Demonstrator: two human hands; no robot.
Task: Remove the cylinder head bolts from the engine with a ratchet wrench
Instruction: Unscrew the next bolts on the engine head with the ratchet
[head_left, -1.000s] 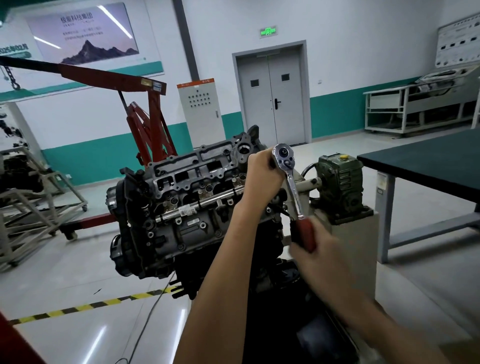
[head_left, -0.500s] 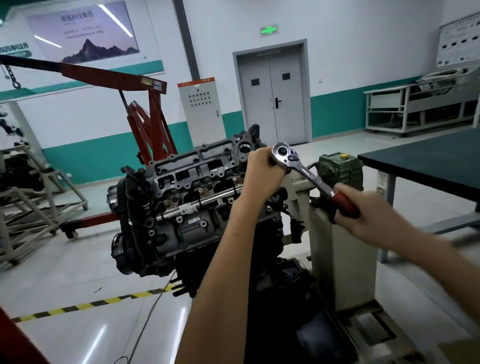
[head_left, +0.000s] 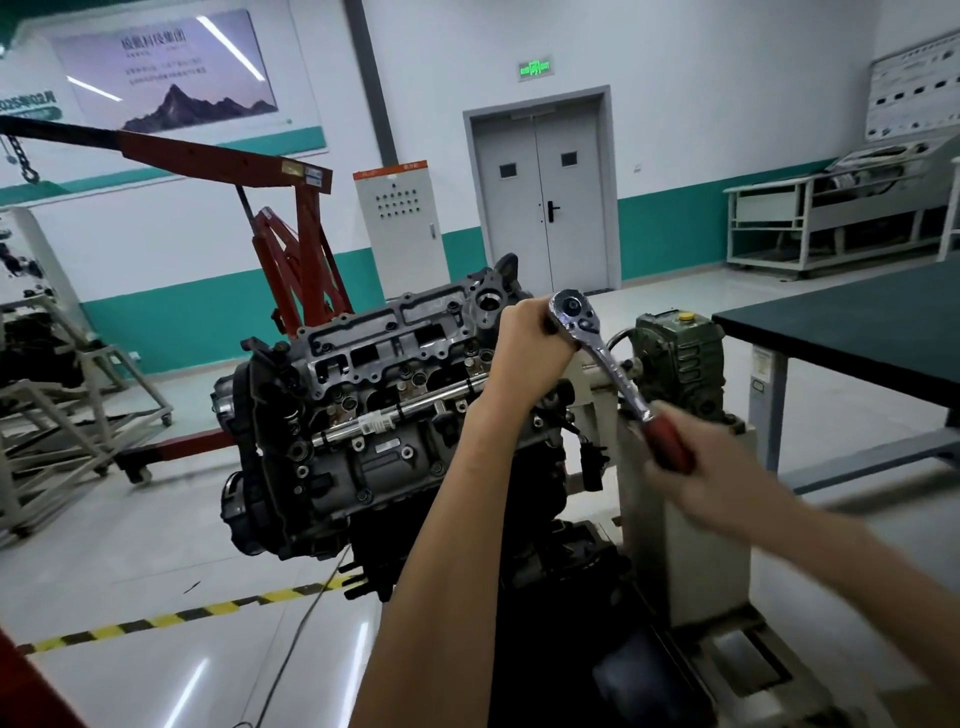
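The engine (head_left: 363, 415) hangs tilted on its stand, its cylinder head facing me with cam bores and valve gear exposed. A chrome ratchet wrench (head_left: 602, 358) with a dark red handle sits over the head's right end. My left hand (head_left: 524, 348) curls around the wrench just under its round head, hiding the socket and the bolt. My right hand (head_left: 711, 467) grips the red handle, lower right of the engine, and is motion-blurred.
The engine stand's beige column (head_left: 680, 545) and green gearbox (head_left: 675, 358) are right of the engine. A dark-topped workbench (head_left: 857, 322) stands far right. A red engine crane (head_left: 291, 249) is behind, a metal frame cart (head_left: 57, 415) at left. Yellow-black floor tape (head_left: 171, 618) crosses below.
The wrench handle swung from pointing down up to the right with my right hand, then came back down a little. My left hand stayed at the wrench head.
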